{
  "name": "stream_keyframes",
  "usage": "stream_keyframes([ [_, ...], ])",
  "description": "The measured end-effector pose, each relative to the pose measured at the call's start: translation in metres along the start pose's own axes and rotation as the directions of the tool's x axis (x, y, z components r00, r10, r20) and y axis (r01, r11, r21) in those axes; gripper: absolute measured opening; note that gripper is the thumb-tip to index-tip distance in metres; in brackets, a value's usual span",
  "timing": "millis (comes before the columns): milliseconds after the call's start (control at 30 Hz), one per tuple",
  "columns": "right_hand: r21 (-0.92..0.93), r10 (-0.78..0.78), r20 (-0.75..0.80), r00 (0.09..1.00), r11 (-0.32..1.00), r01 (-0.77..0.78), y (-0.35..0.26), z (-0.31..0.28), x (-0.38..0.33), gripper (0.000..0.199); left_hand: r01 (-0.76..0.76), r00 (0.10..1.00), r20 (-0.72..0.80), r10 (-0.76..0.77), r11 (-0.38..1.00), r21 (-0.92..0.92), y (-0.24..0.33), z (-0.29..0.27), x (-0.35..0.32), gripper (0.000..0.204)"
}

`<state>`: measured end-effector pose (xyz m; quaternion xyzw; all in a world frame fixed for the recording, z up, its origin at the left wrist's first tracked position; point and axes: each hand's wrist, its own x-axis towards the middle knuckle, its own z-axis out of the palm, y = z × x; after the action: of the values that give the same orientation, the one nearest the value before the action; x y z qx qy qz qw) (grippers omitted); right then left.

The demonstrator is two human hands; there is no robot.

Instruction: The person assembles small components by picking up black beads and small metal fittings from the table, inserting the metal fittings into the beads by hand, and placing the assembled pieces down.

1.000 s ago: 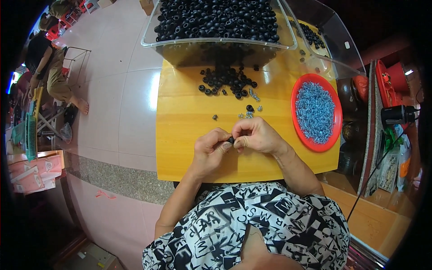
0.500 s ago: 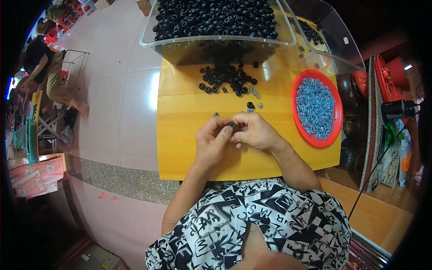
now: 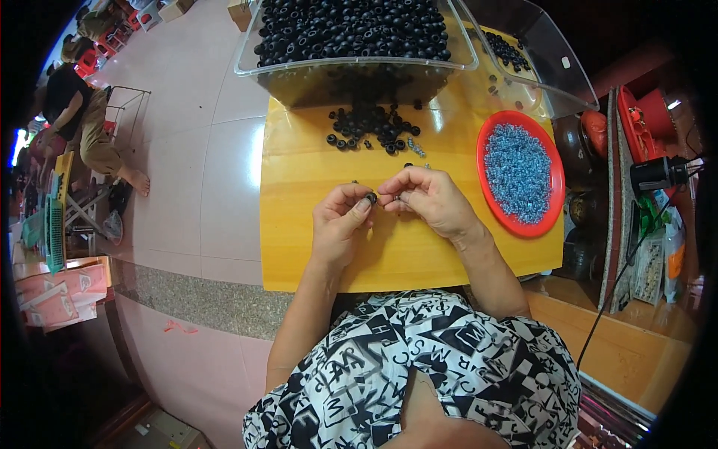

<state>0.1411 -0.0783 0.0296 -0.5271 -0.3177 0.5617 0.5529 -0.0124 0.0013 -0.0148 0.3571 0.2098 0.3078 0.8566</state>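
L hand [image 3: 340, 224] pinching black bead [image 3: 371, 198], mid-frame | R hand [image 3: 441, 209] just beside, fingertips drawn in, grasp can't tell | bead in work, finished count unclear | left: loose beads [image 3: 370, 127] upper centre, heaped bin [image 3: 359, 66] top, full red plate [image 3: 558, 179] right | R hand may block plate-side view

Yellow table [image 3: 314, 172] (faintly wood-grained) beneath a clear bin [image 3: 314, 86], scattered black pieces [image 3: 366, 125] and 1 red plate [image 3: 555, 194]

Black-and-white top [image 3: 471, 359] — scattered letters, angular patches; sleeves [image 3: 275, 415] in same print — hands [image 3: 336, 224] bare, ungloved.
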Motion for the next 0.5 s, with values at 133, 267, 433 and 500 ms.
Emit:
stream_keyframes([
  [133, -0.008, 0.018, -0.059, 0.998, 1.000, -0.019, -0.004, 0.004, -0.003, 0.018, -0.004, 1.000, -0.015, 0.003, 0.998, -0.062, 0.003, 0.003, -0.001, 0.018],
  [267, 0.070, -0.128, -0.037, 0.991, 0.989, 0.130, 0.003, 0.003, -0.001, 0.013, 0.030, 0.999, 0.027, -0.027, 0.996, -0.087, 0.005, 0.002, -0.003, 0.020],
  [433, 0.117, -0.152, -0.028, 0.988, 0.981, 0.154, 0.011, -0.001, 0.003, 0.010, 0.013, 0.999, 0.038, -0.010, 0.998, -0.066, 0.004, 0.003, -0.001, 0.017],
  [500, 0.117, -0.152, -0.017, 0.988, 0.981, 0.153, 0.013, 0.000, 0.003, 0.010, 0.012, 0.999, 0.039, -0.009, 0.998, -0.058, 0.004, 0.002, -0.002, 0.017],
])
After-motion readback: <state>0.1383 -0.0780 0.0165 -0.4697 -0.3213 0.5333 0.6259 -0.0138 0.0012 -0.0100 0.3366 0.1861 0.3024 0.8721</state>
